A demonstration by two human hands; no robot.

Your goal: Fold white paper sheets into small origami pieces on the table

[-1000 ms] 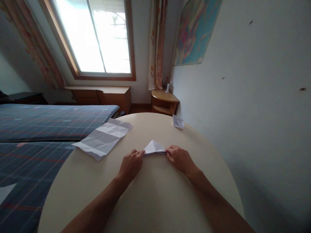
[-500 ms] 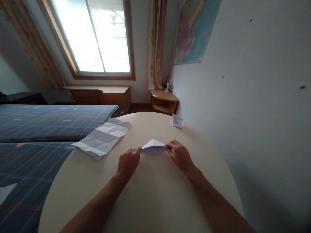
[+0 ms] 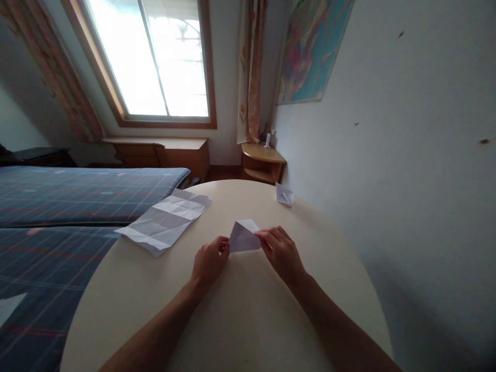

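Above the middle of the round cream table point(image 3: 240, 320), a small folded white paper point(image 3: 244, 239) is held between my hands. My left hand point(image 3: 211, 257) pinches its left edge, thumb and forefinger curled together. On the other side my right hand point(image 3: 282, 251) grips the upper right corner between thumb and fingers. The paper has a pointed fold and a broad flat face turned toward me. Fingertips behind the sheet are partly hidden.
Creased white sheets point(image 3: 166, 219) lie at the table's left edge. Another small folded paper piece point(image 3: 284, 195) stands at the far right edge. A blue plaid mattress point(image 3: 77, 196) borders the table on the left; a white wall point(image 3: 418, 181) rises on the right.
The paper has gone from a wide, low, stretched shape to a narrower, taller one. My hands have come closer together, and the right one has shifted left along it.
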